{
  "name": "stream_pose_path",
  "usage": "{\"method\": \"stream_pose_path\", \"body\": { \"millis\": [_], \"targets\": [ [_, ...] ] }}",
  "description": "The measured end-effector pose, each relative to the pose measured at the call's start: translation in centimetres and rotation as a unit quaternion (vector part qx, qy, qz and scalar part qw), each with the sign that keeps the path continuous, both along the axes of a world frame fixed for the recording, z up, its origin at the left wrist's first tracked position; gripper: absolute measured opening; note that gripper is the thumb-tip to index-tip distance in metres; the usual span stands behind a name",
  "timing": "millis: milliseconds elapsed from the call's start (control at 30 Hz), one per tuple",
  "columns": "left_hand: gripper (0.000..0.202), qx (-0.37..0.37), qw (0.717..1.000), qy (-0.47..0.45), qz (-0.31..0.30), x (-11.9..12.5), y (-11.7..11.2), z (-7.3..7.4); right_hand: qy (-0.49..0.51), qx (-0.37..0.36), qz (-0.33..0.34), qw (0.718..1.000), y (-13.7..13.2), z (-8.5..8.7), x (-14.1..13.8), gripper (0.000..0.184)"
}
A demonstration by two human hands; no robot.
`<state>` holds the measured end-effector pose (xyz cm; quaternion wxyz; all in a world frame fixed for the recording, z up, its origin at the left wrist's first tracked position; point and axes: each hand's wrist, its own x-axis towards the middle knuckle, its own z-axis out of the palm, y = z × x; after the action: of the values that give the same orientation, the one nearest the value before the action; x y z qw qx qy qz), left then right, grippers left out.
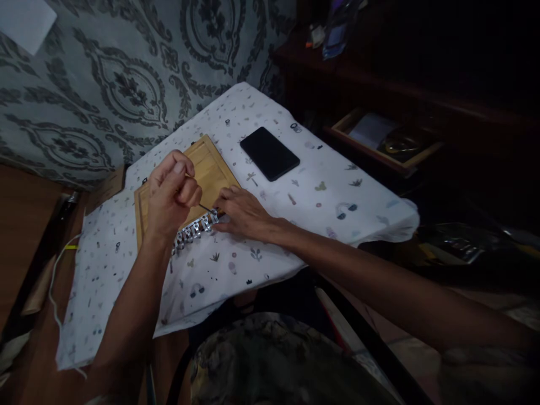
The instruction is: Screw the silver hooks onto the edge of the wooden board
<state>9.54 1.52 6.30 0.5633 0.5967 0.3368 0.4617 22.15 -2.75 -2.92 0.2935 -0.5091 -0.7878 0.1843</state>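
My left hand (172, 191) is closed around a thin tool (206, 208) whose dark tip points down at the end of a silvery metal strip (194, 230) of small linked pieces. That strip lies along the near edge of a wooden board (208, 166) on a white patterned cloth (312, 197). My right hand (241, 212) rests fingers-down on the cloth, pressing against the strip's right end beside the tool tip.
A black phone (269, 153) lies flat on the cloth beyond the board. An open wooden drawer (382, 140) with papers sits at the right in the dark. Patterned wall covering rises behind. A white cord (57, 270) hangs at the left.
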Motion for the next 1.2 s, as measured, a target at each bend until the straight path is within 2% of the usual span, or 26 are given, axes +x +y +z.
{"method": "stream_pose_path", "body": {
  "millis": [67, 167, 267, 367, 533, 600, 667, 767, 867, 967, 1067, 1200],
  "targets": [
    [0.034, 0.042, 0.999, -0.007, 0.024, 0.2, -0.3, -0.2, 0.000, 0.002, 0.002, 1.000, 0.0, 0.0, 0.0, 0.033],
    [0.033, 0.104, 0.989, -0.039, 0.099, 0.5, -1.2, -0.7, -0.003, 0.006, 0.006, 1.000, 0.1, -0.3, 0.0, 0.035],
    [0.032, 0.102, 0.983, -0.070, 0.140, 0.8, -1.9, -1.1, -0.006, 0.008, 0.001, 1.000, 0.1, -0.5, -0.1, 0.037],
    [0.034, 0.097, 0.985, -0.076, 0.119, 0.9, -1.9, -1.2, -0.007, 0.009, -0.001, 1.000, 0.1, -0.4, -0.1, 0.035],
    [0.039, 0.074, 0.997, -0.020, -0.006, 0.4, -0.5, -0.9, -0.010, -0.016, 0.001, 1.000, 0.0, 0.2, 0.0, 0.035],
    [0.040, 0.071, 0.997, -0.007, -0.027, 0.2, -0.2, -0.8, -0.008, -0.012, 0.000, 1.000, 0.0, 0.3, 0.0, 0.034],
    [0.039, 0.090, 0.996, -0.016, 0.011, 0.3, -0.3, -0.8, -0.005, -0.003, 0.001, 1.000, 0.0, 0.1, 0.0, 0.034],
    [0.034, 0.114, 0.987, -0.043, 0.108, 0.7, -1.2, -1.0, -0.003, 0.008, 0.003, 1.000, 0.1, -0.3, 0.0, 0.035],
    [0.031, 0.091, 0.983, -0.068, 0.141, 1.2, -2.2, -1.2, -0.001, 0.014, -0.002, 1.000, 0.1, -0.5, -0.1, 0.035],
    [0.034, 0.072, 0.986, -0.074, 0.128, 1.4, -2.2, -1.1, 0.005, 0.015, -0.004, 1.000, 0.1, -0.5, -0.1, 0.031],
    [0.039, 0.061, 0.993, -0.055, 0.081, 1.1, -1.4, -0.8, 0.006, 0.008, 0.000, 1.000, 0.1, -0.3, -0.1, 0.031],
    [0.044, -0.012, 0.999, -0.021, 0.021, 0.5, -0.2, -0.4, -0.001, -0.007, 0.004, 1.000, 0.1, 0.0, -0.1, 0.034]
  ]
}}
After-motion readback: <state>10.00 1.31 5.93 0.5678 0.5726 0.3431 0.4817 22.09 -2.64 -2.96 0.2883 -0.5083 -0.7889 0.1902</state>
